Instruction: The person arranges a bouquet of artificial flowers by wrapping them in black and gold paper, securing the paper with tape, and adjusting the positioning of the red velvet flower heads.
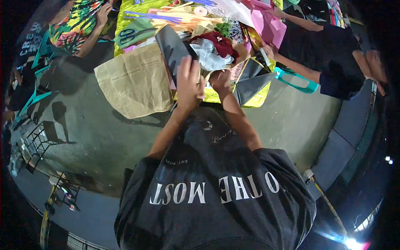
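A bouquet of dark red ruffled flowers (222, 43) with white wrapping (207, 55) around it lies at the near edge of the table. My right hand (221, 80) is closed around its lower end; the stem part is hidden by the fingers. Stretched fingers and a flat palm show on my left hand (189, 81), which lies against a black wrapping sheet (170, 46) on the bouquet's left side. A second black folded sheet (250, 79) sticks out to the right. Brown printed kraft paper (133, 81) hangs over the table's near left edge.
A yellow cover (260, 96) lies on the table. Blue-handled scissors (128, 36), purple strips (154, 17), green pipe-cleaner-like coils (223, 29) and a tape roll (200, 11) lie beyond. A co-worker in black holds pink paper (268, 25) at right; a turquoise chair (298, 81) stands there. Another person sits at far left.
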A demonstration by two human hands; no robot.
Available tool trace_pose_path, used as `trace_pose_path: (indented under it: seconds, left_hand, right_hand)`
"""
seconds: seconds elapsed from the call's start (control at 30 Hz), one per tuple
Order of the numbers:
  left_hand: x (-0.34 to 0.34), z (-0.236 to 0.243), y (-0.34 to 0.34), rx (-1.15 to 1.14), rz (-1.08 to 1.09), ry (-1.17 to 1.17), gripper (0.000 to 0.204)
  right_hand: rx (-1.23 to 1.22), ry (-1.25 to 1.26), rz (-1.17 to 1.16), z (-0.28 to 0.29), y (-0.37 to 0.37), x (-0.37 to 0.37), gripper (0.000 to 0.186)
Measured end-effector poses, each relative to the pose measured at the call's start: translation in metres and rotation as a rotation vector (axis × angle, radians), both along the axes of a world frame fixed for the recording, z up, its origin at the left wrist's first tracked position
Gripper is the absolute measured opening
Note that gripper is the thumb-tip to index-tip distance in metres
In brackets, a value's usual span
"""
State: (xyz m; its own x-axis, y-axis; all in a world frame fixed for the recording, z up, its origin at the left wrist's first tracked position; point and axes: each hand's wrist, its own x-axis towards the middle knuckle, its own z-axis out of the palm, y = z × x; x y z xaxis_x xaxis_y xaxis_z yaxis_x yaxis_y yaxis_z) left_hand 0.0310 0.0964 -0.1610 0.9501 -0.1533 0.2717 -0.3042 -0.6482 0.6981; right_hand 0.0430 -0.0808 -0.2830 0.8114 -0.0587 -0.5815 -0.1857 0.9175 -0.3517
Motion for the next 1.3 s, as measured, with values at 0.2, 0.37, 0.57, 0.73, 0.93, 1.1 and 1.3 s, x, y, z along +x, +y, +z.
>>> trace_pose_path:
  seconds: [0.2,0.37,0.57,0.73,0.93,1.1,1.3]
  left_hand:
    - [0.001,-0.02,-0.034,0.233,-0.314,-0.009,0.062]
    - [0.02,-0.037,-0.043,0.283,-0.368,-0.093,0.066]
    - [0.04,-0.04,-0.057,0.274,-0.413,-0.108,0.065]
    - [0.032,-0.042,-0.044,0.257,-0.39,-0.088,0.061]
    - [-0.003,-0.02,-0.012,0.289,-0.315,0.039,0.057]
    - [0.005,-0.028,-0.019,0.347,-0.331,0.075,0.066]
    - [0.026,-0.041,-0.037,0.363,-0.319,-0.01,0.065]
  right_hand:
    - [-0.664,-0.264,0.266,-0.015,-0.001,-0.01,0.043]
    - [-0.273,-0.179,0.108,-0.033,-0.004,-0.02,0.048]
    - [0.082,-0.49,0.221,-0.077,-0.023,-0.027,0.048]
    - [0.154,-0.139,0.097,-0.019,-0.002,-0.01,0.043]
    - [0.038,-0.127,0.057,-0.034,-0.003,-0.004,0.04]
    - [-0.235,-0.103,0.08,-0.059,-0.003,-0.009,0.037]
    - [-1.202,-0.305,0.594,0.008,-0.003,-0.011,0.034]
